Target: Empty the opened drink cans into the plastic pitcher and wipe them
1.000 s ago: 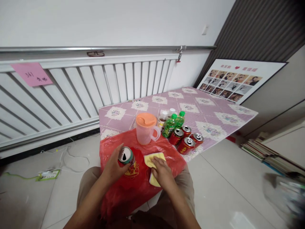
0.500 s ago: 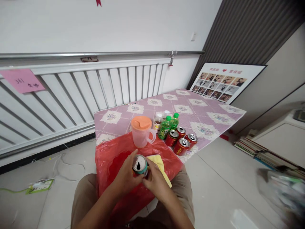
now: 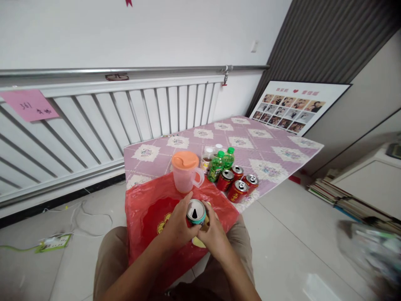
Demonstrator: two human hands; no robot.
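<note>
An opened drink can (image 3: 196, 211) with a teal band below its rim is between my two hands, its top facing up. My left hand (image 3: 181, 221) is closed around the can's left side. My right hand (image 3: 213, 229) is closed at the other side, with a yellow cloth (image 3: 199, 242) bunched under its fingers against the can. Much of the cloth is hidden by the hands. Below them a red plastic bag (image 3: 140, 209) with a gold print covers the table's near end and my lap.
A pink pitcher (image 3: 184, 177) with an orange lid stands just beyond the hands. To its right are several small bottles (image 3: 215, 167) and several red cans (image 3: 237, 191). A flowered tablecloth (image 3: 239, 143) covers the table, and a white radiator (image 3: 150, 113) runs behind it.
Both hands and the can have shifted slightly right. The yellow cloth, spread out to the right before, is now gathered in by the right hand. The bag's gold print has come into view.
</note>
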